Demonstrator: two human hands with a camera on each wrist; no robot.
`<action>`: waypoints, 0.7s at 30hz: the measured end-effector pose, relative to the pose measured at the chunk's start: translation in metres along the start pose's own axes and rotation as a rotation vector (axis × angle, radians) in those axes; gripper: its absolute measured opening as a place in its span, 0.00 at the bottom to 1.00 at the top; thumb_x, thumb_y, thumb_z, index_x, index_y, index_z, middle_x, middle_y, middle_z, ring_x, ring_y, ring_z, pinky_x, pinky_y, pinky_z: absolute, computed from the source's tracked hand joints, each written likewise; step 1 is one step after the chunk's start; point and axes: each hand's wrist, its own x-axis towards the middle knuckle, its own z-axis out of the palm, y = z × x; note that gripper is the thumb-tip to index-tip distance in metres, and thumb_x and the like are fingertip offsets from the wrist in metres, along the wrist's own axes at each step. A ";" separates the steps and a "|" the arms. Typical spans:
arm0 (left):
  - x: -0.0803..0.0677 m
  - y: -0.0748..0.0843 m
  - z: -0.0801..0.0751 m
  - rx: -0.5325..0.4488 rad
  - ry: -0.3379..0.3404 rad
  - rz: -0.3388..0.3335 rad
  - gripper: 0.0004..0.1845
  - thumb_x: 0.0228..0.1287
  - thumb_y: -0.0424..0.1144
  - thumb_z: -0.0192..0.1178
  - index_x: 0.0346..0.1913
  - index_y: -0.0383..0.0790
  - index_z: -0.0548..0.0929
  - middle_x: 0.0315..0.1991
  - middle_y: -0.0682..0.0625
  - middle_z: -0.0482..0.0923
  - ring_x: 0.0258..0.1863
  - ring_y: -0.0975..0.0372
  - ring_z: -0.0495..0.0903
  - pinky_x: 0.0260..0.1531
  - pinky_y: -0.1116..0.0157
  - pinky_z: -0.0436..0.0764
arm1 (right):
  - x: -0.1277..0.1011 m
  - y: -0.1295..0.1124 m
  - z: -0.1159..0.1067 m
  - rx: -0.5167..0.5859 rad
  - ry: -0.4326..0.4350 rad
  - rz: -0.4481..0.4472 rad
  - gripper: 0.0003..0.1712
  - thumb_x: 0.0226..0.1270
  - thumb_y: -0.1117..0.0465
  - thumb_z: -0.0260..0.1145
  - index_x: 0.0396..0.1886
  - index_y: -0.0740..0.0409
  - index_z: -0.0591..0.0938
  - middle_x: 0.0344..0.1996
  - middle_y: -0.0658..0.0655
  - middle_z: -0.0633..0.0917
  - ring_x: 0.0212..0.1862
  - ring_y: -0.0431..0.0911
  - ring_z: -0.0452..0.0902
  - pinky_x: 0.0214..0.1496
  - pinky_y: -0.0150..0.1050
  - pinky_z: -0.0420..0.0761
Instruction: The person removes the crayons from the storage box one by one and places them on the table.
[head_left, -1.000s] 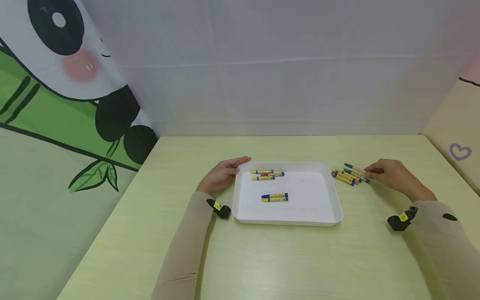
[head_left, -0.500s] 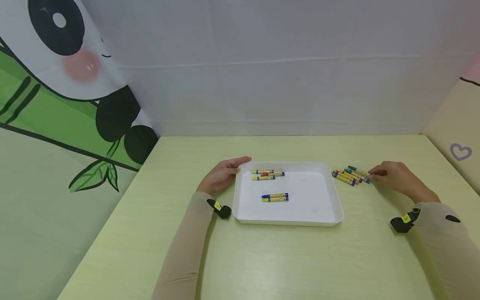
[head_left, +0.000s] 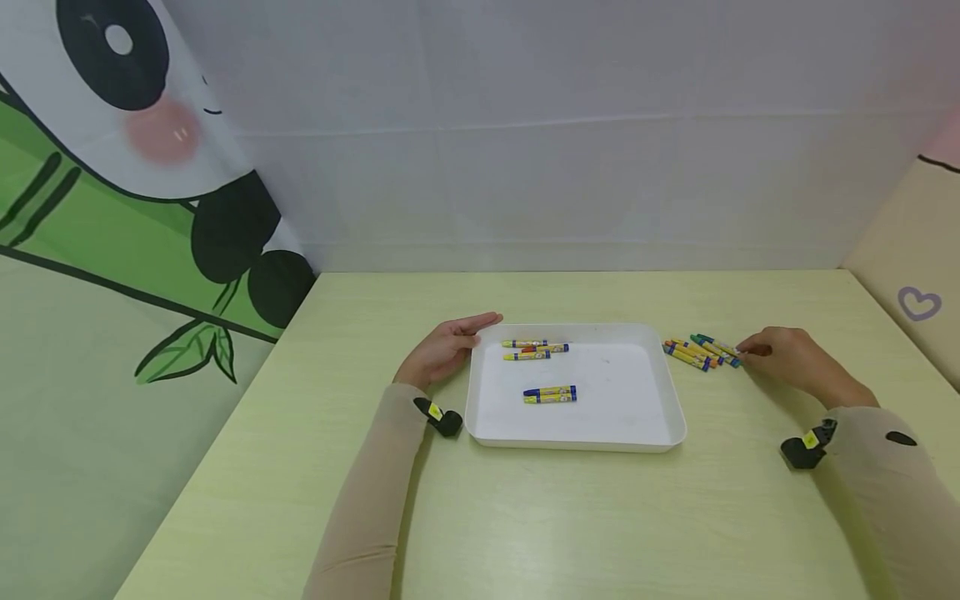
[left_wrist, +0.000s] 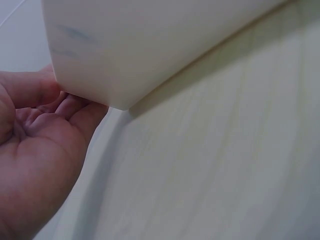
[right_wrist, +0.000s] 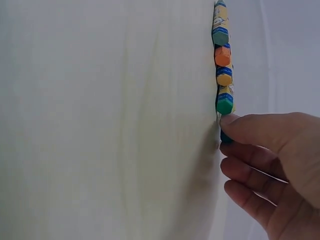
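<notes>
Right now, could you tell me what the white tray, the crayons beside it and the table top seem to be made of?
The white tray looks like moulded plastic: smooth, slightly glossy, with rounded corners and rim. The crayons near the right hand appear to be wax sticks in printed yellow-and-blue paper wrappers, with coloured ends showing. The table top seems a wood-grain laminate, pale yellow-green and matte, though real wood cannot be ruled out.

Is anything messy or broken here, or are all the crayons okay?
Nothing looks broken or spilled. Five crayons lie in the white tray, and a loose bunch of crayons lies on the table beside it, where the right hand touches them.
</notes>
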 end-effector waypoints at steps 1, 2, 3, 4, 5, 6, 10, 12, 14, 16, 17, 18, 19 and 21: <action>0.000 0.000 0.000 -0.001 0.000 0.001 0.26 0.72 0.23 0.41 0.70 0.39 0.67 0.72 0.51 0.63 0.73 0.58 0.58 0.71 0.56 0.59 | 0.000 0.000 0.000 -0.003 -0.001 0.002 0.15 0.65 0.65 0.62 0.46 0.73 0.82 0.36 0.65 0.84 0.38 0.54 0.79 0.39 0.48 0.79; 0.000 0.000 0.000 -0.001 -0.001 0.001 0.26 0.72 0.23 0.41 0.70 0.39 0.67 0.72 0.51 0.63 0.73 0.58 0.58 0.71 0.56 0.59 | 0.001 0.000 0.000 -0.006 -0.002 0.003 0.15 0.65 0.65 0.62 0.46 0.73 0.83 0.36 0.64 0.84 0.37 0.53 0.79 0.37 0.46 0.79; 0.000 0.000 0.000 0.001 -0.001 0.002 0.26 0.72 0.23 0.41 0.70 0.39 0.67 0.72 0.50 0.63 0.73 0.58 0.58 0.71 0.57 0.59 | 0.001 0.000 0.000 -0.011 -0.001 0.002 0.15 0.65 0.65 0.62 0.46 0.72 0.83 0.35 0.63 0.84 0.36 0.51 0.78 0.36 0.43 0.78; 0.000 0.000 0.000 0.003 -0.002 0.004 0.26 0.72 0.23 0.41 0.70 0.39 0.67 0.72 0.50 0.63 0.73 0.58 0.58 0.71 0.57 0.59 | 0.001 0.000 0.000 -0.014 0.000 0.002 0.15 0.65 0.64 0.62 0.46 0.72 0.83 0.34 0.62 0.84 0.36 0.50 0.77 0.35 0.41 0.77; 0.000 0.000 0.000 0.002 -0.002 0.004 0.26 0.72 0.23 0.41 0.70 0.39 0.67 0.72 0.50 0.63 0.73 0.58 0.58 0.71 0.57 0.59 | 0.001 0.000 -0.001 -0.016 0.000 0.001 0.15 0.65 0.64 0.62 0.46 0.72 0.83 0.34 0.62 0.84 0.35 0.49 0.77 0.34 0.40 0.76; 0.000 0.000 0.000 0.003 -0.002 0.006 0.26 0.72 0.23 0.41 0.70 0.39 0.67 0.72 0.50 0.63 0.73 0.58 0.58 0.71 0.57 0.60 | 0.001 0.000 -0.001 -0.014 -0.001 0.001 0.15 0.65 0.64 0.62 0.46 0.72 0.83 0.34 0.62 0.84 0.35 0.49 0.77 0.34 0.39 0.75; 0.001 0.000 0.001 0.001 0.001 0.009 0.26 0.71 0.22 0.41 0.70 0.39 0.67 0.72 0.50 0.63 0.73 0.58 0.59 0.71 0.57 0.60 | 0.000 -0.002 -0.002 -0.007 -0.001 0.003 0.16 0.65 0.63 0.62 0.47 0.71 0.83 0.35 0.62 0.84 0.36 0.49 0.76 0.34 0.38 0.75; 0.001 0.000 0.001 0.002 0.002 0.011 0.26 0.71 0.22 0.41 0.70 0.39 0.67 0.72 0.50 0.64 0.73 0.58 0.59 0.71 0.57 0.60 | -0.001 -0.003 -0.003 -0.003 -0.003 0.008 0.17 0.66 0.63 0.62 0.48 0.71 0.83 0.36 0.62 0.84 0.37 0.49 0.76 0.35 0.38 0.75; 0.001 0.000 0.001 0.001 0.001 0.011 0.26 0.71 0.23 0.41 0.70 0.39 0.67 0.72 0.50 0.64 0.73 0.59 0.59 0.71 0.57 0.60 | -0.001 -0.004 -0.004 0.000 -0.003 0.010 0.17 0.66 0.62 0.62 0.49 0.71 0.82 0.36 0.62 0.84 0.38 0.49 0.76 0.35 0.38 0.75; 0.001 0.000 0.001 0.000 0.001 0.011 0.26 0.71 0.23 0.42 0.70 0.39 0.67 0.72 0.50 0.64 0.73 0.59 0.59 0.71 0.57 0.60 | 0.000 -0.004 -0.004 0.002 0.000 0.012 0.18 0.66 0.62 0.62 0.49 0.71 0.82 0.37 0.62 0.84 0.38 0.49 0.76 0.35 0.38 0.75; 0.001 0.000 0.001 0.001 0.000 0.011 0.26 0.71 0.23 0.42 0.70 0.39 0.67 0.72 0.50 0.64 0.73 0.58 0.59 0.71 0.57 0.60 | 0.000 -0.005 -0.005 0.004 0.004 0.010 0.18 0.66 0.62 0.62 0.49 0.71 0.82 0.36 0.61 0.84 0.38 0.49 0.76 0.35 0.38 0.75; 0.001 0.000 0.001 -0.001 0.001 0.009 0.26 0.71 0.23 0.42 0.70 0.39 0.67 0.72 0.50 0.64 0.73 0.59 0.59 0.71 0.57 0.60 | 0.001 -0.006 -0.005 0.006 0.009 0.003 0.18 0.66 0.62 0.62 0.49 0.71 0.82 0.36 0.61 0.84 0.37 0.48 0.76 0.35 0.38 0.75; 0.001 0.000 0.001 -0.004 0.000 0.008 0.26 0.71 0.23 0.42 0.70 0.39 0.67 0.72 0.50 0.64 0.73 0.59 0.59 0.71 0.57 0.60 | 0.001 -0.007 -0.005 0.010 0.016 -0.004 0.18 0.66 0.62 0.62 0.49 0.72 0.82 0.36 0.61 0.84 0.37 0.48 0.76 0.34 0.38 0.75; 0.001 -0.001 0.001 -0.007 0.001 0.005 0.26 0.71 0.23 0.42 0.70 0.39 0.67 0.72 0.50 0.64 0.73 0.59 0.58 0.71 0.57 0.60 | 0.002 -0.009 -0.006 0.015 0.029 -0.017 0.17 0.66 0.62 0.63 0.49 0.72 0.82 0.35 0.60 0.84 0.36 0.47 0.76 0.33 0.36 0.74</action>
